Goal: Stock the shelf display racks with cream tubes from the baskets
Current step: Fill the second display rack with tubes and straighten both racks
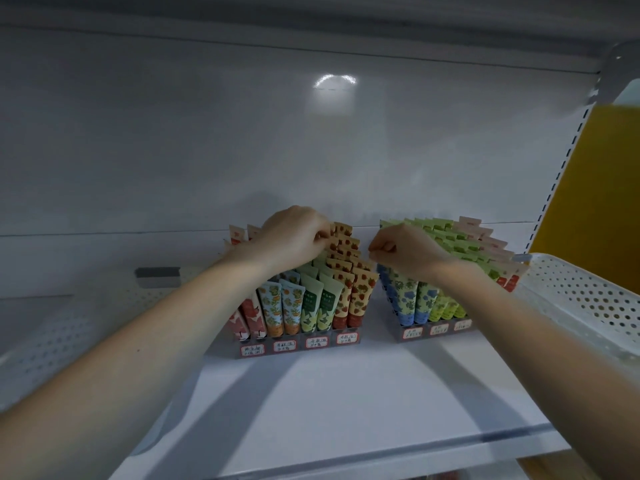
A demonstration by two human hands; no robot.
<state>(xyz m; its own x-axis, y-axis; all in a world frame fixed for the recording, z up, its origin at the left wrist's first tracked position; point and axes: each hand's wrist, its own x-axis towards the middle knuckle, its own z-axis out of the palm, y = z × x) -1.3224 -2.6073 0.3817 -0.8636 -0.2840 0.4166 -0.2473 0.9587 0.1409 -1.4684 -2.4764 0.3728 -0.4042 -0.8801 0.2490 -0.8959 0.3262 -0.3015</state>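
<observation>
Two clear display racks stand on the white shelf (346,403). The left rack (298,346) holds rows of cream tubes in red, orange-flower, green and strawberry prints. The right rack (433,332) holds blue-flower, green and pink tubes. My left hand (294,237) reaches over the left rack, its fingertips pinching the top of a strawberry-print tube (337,242) near the back. My right hand (405,249) hovers between the two racks with fingers curled into a loose fist, and nothing shows in it.
A white perforated basket (581,296) sits on the shelf at the right, beside the right rack. Another pale perforated basket (52,327) lies at the left, blurred. The shelf's white back wall is close behind the racks. A yellow panel (595,188) stands at the far right.
</observation>
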